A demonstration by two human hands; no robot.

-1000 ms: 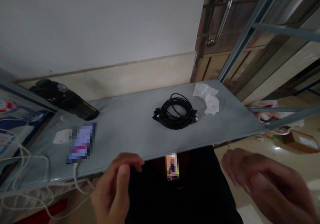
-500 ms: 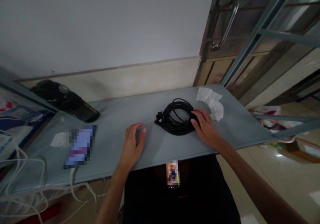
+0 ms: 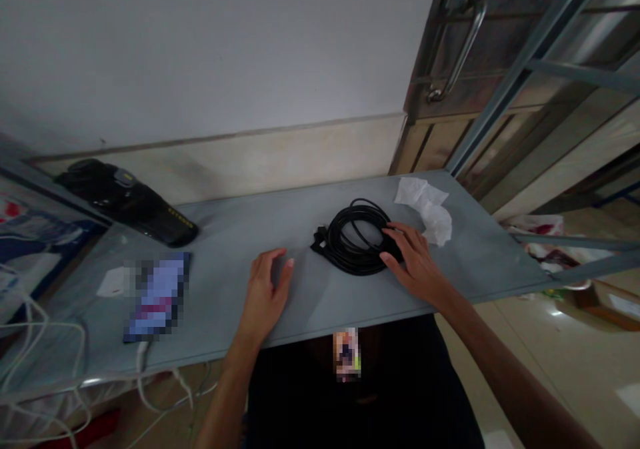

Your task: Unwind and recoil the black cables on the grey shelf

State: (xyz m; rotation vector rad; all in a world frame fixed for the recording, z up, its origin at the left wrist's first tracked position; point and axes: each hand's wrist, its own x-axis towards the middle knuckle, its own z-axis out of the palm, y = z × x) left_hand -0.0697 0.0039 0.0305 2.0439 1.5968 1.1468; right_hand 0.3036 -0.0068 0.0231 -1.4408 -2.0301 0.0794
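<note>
A coiled black cable lies flat on the grey tabletop, its connector end at the left of the loops. My right hand rests at the coil's right side, thumb and fingers apart, touching the loops without gripping them. Part of the coil is hidden beneath that hand. To the left of the cable, my left hand hovers at or just above the tabletop, thumb and fingers spread, with nothing in it. A crumpled white tissue sits just beyond my right hand.
On the left, a black bottle lies on its side near the wall. In front of it are a pixelated phone-like device and a white piece. White cables hang over the left front edge. A metal frame post rises at the right.
The view has shifted slightly. Both hands and the coil keep nearly the same positions; my right hand's fingers look a little looser on the cable.
</note>
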